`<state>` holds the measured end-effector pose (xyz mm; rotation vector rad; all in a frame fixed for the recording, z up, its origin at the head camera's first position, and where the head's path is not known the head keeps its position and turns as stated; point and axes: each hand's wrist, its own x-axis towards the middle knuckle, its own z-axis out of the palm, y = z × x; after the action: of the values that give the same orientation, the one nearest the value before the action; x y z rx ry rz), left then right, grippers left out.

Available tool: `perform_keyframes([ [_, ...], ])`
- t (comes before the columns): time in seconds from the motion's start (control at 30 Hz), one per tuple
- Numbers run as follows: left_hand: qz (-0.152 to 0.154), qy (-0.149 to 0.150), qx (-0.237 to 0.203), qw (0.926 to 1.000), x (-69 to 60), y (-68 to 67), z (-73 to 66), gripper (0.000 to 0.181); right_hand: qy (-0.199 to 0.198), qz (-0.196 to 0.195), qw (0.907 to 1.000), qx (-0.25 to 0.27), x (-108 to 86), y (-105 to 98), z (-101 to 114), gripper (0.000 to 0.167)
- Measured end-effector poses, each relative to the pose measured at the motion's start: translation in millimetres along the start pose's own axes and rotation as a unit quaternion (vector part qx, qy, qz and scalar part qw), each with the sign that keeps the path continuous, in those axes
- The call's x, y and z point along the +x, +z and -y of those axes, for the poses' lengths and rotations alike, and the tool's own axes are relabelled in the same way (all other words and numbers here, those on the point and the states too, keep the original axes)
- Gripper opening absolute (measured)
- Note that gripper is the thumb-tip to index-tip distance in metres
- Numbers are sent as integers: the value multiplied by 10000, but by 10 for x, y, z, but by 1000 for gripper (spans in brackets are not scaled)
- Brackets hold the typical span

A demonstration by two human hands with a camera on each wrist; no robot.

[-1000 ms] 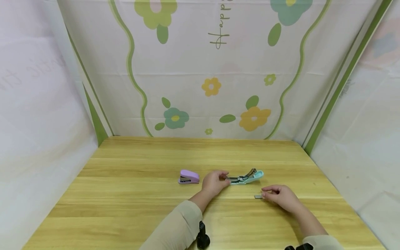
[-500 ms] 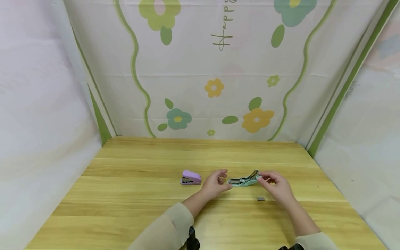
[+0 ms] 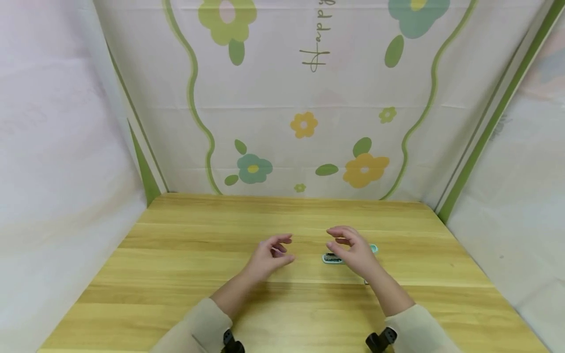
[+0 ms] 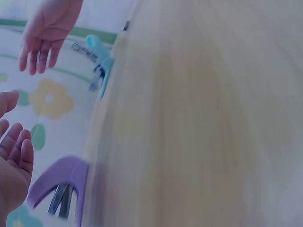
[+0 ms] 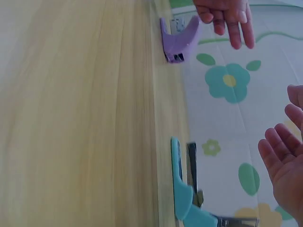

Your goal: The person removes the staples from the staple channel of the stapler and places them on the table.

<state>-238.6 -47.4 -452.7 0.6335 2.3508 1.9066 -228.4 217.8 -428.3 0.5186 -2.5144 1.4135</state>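
Note:
Both hands hover over the table with fingers loosely bent and nothing in them. My left hand [image 3: 267, 260] [image 4: 16, 165] [image 5: 227, 16] covers the purple stapler in the head view; the wrist views show that stapler [image 4: 71, 172] [image 5: 183, 42] standing with its jaws apart. A teal stapler [image 3: 333, 259] [image 4: 105, 64] [image 5: 182, 194] lies opened out, partly hidden behind my right hand [image 3: 355, 252] [image 4: 51, 30] [image 5: 289, 175], which does not appear to touch it. Close to the right forearm, a small staple strip [image 3: 366, 282] is mostly covered.
The wooden table [image 3: 198, 274] [image 4: 189, 118] [image 5: 94, 118] reaches back to a white cloth [image 3: 265, 73] printed with flowers. White cloth panels also rise at the left [image 3: 57, 122] and right [image 3: 512, 162].
The right hand first left the grey strip for the teal stapler's raised part, then let go and moved left. My left hand has come off the teal stapler and moved left, over the purple one.

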Motion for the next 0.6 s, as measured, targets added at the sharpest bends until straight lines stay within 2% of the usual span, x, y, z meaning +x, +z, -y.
perform_keyframes([
  [0.23,-768,-125,262,9966,-123,-530,36,49,183,393,9990,109,160,269,121,37],
  [0.33,-849,-290,405,9951,-139,-690,111,50,314,514,9982,63,228,395,164,37],
  [0.47,-701,-520,486,9950,-135,-772,244,53,440,692,9966,51,303,555,227,36],
  [0.6,-611,-621,517,9949,-99,-751,383,53,428,883,9951,76,375,709,281,35],
])
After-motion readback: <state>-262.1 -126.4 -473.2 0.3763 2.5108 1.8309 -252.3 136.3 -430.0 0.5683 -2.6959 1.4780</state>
